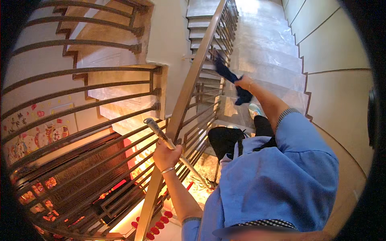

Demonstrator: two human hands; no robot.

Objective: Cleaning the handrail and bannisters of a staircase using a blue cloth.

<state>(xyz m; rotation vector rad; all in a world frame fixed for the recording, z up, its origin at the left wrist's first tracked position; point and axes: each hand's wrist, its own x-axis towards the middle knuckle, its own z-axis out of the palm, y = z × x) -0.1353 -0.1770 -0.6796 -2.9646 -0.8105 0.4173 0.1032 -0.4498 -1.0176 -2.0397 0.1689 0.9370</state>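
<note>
My left hand (167, 155) grips a light-coloured pole (164, 137) near its upper end, just over the wooden handrail (193, 87). From there the pole slants down beside my body; what its lower end carries is hard to make out. In my right hand (245, 82) is a dark blue cloth (227, 72), partly blurred and stretched out towards the railing bars (229, 33). It hangs on both sides of my fist. One of my shoes (254, 110) shows on a step below the cloth.
Stone stairs (265, 51) descend ahead, with a panelled wall (331, 45) along the right. Left of the handrail lies an open stairwell with curved metal bars (81, 70). Red round ornaments (159, 225) hang low down. A decorated wall (42, 129) and a dark wooden door (75, 171) stand beyond.
</note>
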